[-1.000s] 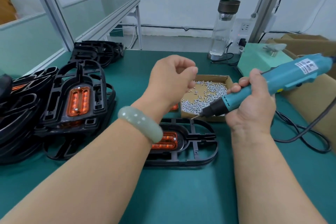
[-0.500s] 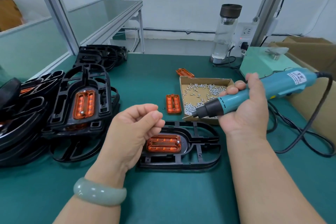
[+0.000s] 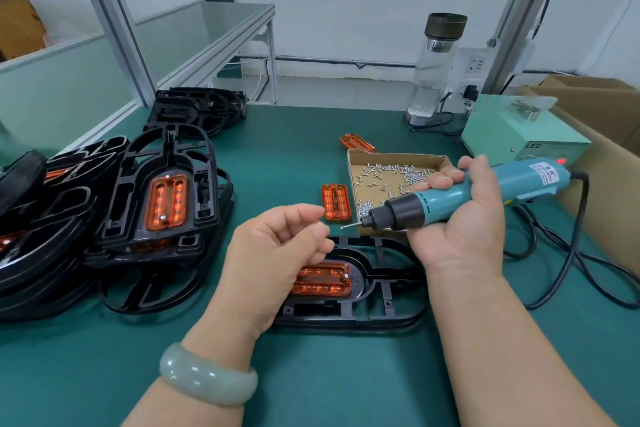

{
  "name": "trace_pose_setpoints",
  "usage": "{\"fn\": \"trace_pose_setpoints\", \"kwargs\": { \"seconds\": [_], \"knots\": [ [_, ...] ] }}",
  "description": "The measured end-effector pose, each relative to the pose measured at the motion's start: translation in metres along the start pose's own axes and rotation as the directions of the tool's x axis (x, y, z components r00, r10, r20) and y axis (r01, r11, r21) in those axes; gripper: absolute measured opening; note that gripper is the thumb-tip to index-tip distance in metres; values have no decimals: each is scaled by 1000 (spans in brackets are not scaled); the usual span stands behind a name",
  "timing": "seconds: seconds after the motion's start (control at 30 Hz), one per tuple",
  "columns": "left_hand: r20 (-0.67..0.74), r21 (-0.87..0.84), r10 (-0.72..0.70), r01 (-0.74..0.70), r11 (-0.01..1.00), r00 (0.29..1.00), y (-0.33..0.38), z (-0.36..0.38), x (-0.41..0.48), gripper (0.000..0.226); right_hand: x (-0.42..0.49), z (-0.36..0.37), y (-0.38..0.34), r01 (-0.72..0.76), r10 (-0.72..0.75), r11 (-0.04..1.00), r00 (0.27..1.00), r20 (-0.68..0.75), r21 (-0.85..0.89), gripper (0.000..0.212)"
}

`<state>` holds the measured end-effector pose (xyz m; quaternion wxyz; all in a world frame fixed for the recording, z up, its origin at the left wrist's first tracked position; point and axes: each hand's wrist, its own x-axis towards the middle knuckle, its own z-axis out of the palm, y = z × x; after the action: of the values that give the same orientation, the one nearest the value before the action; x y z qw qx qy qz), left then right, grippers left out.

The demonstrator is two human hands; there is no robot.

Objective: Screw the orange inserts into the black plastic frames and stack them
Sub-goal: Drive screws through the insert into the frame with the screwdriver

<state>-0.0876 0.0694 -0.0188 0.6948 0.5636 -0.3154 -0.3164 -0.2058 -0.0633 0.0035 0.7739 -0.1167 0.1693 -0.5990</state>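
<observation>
A black plastic frame [image 3: 381, 308] lies flat on the green mat in front of me, with an orange insert [image 3: 322, 279] seated in it. Above its left part, my left hand [image 3: 277, 253] has curled fingers, and thumb and forefinger pinch what looks like a small screw, barely visible. My right hand [image 3: 464, 229] grips a teal electric screwdriver [image 3: 485, 187], its bit pointing left toward my left fingertips and a short gap from them. Two loose orange inserts [image 3: 335, 201] [image 3: 356, 143] lie beside the cardboard screw tray [image 3: 391, 177].
A stack of black frames [image 3: 166, 198] with orange inserts fills the left side, with more frames behind it. A glass bottle [image 3: 436, 69], a green power box [image 3: 523, 139], the screwdriver's black cable [image 3: 581, 253] and a cardboard box [image 3: 606, 184] stand at the right.
My left hand has come back from the screw tray toward me and turned palm-up over the frame. The screwdriver has lowered and its bit now points at my left fingertips.
</observation>
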Motion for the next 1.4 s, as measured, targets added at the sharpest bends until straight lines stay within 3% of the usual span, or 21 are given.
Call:
{"fn": "trace_pose_setpoints", "kwargs": {
  "seconds": [0.17,0.33,1.4],
  "knots": [
    [-26,282,103,-92,955,994,2,1,-3,21,-2,0,4,-17,17,1000,1000,12,-1,16],
    [-22,361,148,-130,924,989,3,2,-4,22,-2,0,6,-28,28,1000,1000,2,5,15],
    [42,363,156,-161,918,987,1,5,-6,23,-7,4,8,22,-22,1000,999,27,3,24]
  ]
}}
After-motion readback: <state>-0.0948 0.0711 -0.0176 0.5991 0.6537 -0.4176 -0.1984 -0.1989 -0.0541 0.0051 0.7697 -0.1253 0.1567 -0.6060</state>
